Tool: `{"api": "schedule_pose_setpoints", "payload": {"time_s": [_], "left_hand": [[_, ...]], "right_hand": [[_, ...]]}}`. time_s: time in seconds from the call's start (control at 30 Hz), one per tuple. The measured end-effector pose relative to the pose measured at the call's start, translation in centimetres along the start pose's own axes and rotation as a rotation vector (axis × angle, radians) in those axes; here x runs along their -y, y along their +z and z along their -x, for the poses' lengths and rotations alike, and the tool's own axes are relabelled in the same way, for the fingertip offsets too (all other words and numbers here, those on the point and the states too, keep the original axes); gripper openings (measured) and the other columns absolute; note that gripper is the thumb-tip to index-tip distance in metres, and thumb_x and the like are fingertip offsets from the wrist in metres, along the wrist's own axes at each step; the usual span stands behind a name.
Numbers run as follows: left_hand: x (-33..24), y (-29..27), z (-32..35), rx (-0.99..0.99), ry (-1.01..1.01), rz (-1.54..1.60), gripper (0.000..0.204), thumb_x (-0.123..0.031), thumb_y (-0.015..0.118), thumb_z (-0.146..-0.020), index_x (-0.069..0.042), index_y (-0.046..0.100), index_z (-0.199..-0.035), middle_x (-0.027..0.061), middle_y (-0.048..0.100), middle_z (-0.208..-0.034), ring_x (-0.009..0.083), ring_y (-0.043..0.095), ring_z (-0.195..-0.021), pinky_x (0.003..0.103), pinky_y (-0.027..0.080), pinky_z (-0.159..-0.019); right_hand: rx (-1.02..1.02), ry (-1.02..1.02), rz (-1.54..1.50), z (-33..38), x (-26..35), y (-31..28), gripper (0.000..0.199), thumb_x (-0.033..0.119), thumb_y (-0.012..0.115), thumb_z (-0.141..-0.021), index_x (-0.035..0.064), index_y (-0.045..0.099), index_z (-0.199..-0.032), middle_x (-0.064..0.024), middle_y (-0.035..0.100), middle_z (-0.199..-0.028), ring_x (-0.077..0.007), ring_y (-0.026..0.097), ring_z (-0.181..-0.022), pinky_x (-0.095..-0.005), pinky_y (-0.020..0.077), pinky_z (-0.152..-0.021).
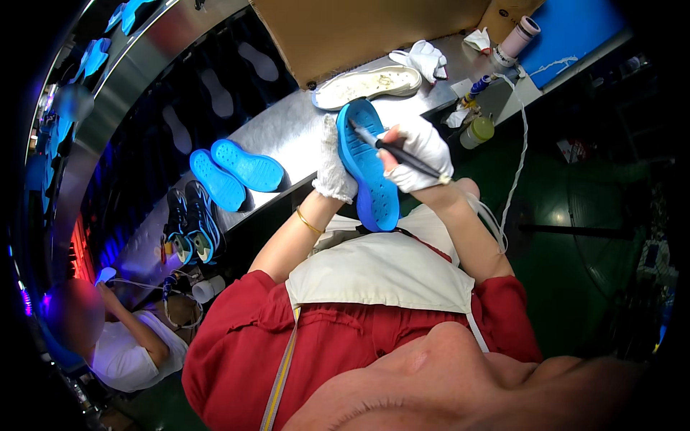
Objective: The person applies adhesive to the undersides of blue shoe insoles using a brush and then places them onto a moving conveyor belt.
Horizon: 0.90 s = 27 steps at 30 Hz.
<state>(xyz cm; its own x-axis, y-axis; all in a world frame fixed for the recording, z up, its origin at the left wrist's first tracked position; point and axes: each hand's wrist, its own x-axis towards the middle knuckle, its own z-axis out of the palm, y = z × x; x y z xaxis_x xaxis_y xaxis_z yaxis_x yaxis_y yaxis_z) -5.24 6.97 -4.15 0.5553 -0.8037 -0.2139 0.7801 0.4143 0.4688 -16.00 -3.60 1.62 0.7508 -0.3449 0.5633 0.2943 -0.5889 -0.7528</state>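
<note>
While gloved, curved blue sole (pixel 370 169)

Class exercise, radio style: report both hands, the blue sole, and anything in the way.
Left hand gloved, gripping blue sole by its edge. Right hand gloved, shut on a dark brush, tip on the sole. Nothing between hands and sole.

Blue shoe sole (pixel 370 169) held upright, tread dotted, a dark brush (pixel 399 152) touching it.
</note>
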Motion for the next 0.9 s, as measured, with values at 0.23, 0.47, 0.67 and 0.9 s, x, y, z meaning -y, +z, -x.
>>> {"api": "schedule_pose_setpoints", "payload": {"time_s": [0.23,0.47,0.67,0.9], "left_hand": [[-1.6,0.3,0.6,0.016,-0.064,-0.073,0.081,-0.071,0.037,-0.085,-0.002,0.052,-0.124,0.0213,0.061,-0.113,0.0323,0.062,-0.1,0.043,0.05,-0.09],[-1.4,-0.3,3.0,0.222,-0.28,-0.128,0.096,-0.08,0.027,-0.08,-0.003,0.041,-0.136,0.0233,0.052,-0.127,0.0334,0.057,-0.11,0.045,0.048,-0.095],[0.5,-1.2,3.3,0.122,-0.372,-0.434,0.092,-0.077,0.025,-0.081,-0.005,0.036,-0.138,0.0193,0.053,-0.125,0.0305,0.058,-0.109,0.044,0.051,-0.091],[0.1,1.0,-0.6,0.309,-0.121,0.067,0.11,-0.089,0.037,-0.065,-0.004,0.039,-0.135,0.0181,0.056,-0.121,0.0326,0.061,-0.102,0.046,0.053,-0.087]], "right_hand": [[0.052,0.073,0.009,1.9,0.8,0.3,0.024,0.005,0.072,-0.065,0.0091,0.058,-0.084,-0.008,0.056,-0.077,-0.0234,0.06,-0.065,-0.0308,0.0497,-0.059],[0.104,0.31,-0.176,4.7,0.3,-0.7,0.02,0.009,0.073,-0.069,0.0086,0.057,-0.08,-0.0066,0.059,-0.076,-0.0203,0.061,-0.066,-0.0287,0.0497,-0.061],[0.069,0.251,-0.207,5.7,0.1,-1.9,0.013,0.007,0.066,-0.079,0.0039,0.055,-0.084,-0.0083,0.061,-0.079,-0.0142,0.062,-0.062,-0.0274,0.0492,-0.062],[0.054,0.093,-0.02,2.8,0.5,-1.6,0.012,0.005,0.07,-0.077,0.0067,0.059,-0.081,-0.008,0.06,-0.075,-0.0175,0.063,-0.065,-0.0277,0.0492,-0.061]]}}
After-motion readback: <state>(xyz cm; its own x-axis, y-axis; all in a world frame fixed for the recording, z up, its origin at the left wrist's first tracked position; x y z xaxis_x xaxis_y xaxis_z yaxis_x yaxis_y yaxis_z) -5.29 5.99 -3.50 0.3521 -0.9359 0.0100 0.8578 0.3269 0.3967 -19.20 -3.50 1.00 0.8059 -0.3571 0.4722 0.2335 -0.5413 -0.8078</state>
